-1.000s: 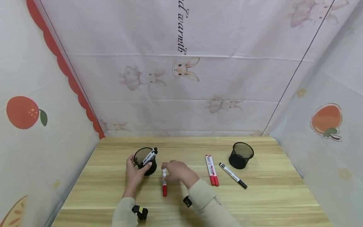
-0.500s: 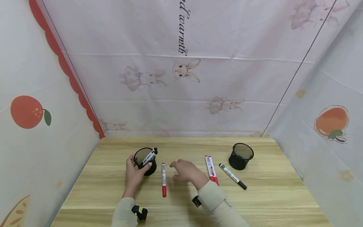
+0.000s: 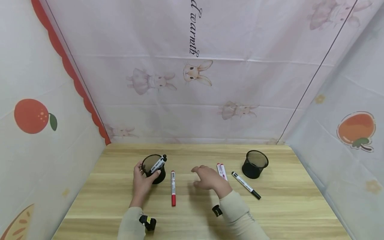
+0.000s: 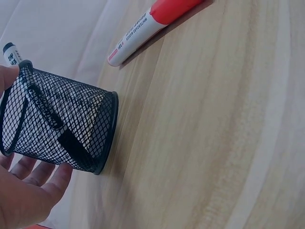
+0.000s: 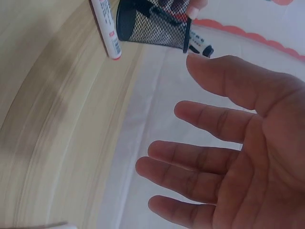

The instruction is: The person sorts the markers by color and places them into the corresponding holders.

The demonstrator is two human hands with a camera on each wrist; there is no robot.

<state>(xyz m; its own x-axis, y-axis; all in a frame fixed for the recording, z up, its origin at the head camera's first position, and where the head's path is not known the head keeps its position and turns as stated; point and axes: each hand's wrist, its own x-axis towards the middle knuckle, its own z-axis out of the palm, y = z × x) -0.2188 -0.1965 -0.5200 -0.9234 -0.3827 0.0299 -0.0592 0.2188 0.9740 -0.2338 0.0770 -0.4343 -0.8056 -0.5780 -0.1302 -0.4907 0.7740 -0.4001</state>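
Note:
My left hand (image 3: 141,186) grips a black mesh pen holder (image 3: 160,177) on the left of the table, thumb at the rim and fingers around the far side. Inside it leans at least one black whiteboard marker (image 3: 157,164), its end poking out over the rim. A red whiteboard marker (image 3: 173,188) lies just right of this holder, touched by neither hand. Over the middle of the table is my right hand (image 3: 210,180), holding nothing. In the right wrist view its fingers (image 5: 195,160) are spread and fairly straight, palm showing.
Two more red markers (image 3: 222,170) lie side by side, partly hidden behind my right hand and wrist. Beyond them is a black marker (image 3: 246,185). A second mesh pen holder (image 3: 253,170) stands at the back right. Printed cloth walls (image 3: 234,83) border the table.
My right hand has moved away from the red marker toward the right, leaving that marker on the table. The left hand keeps its grip on the pen holder in the same spot.

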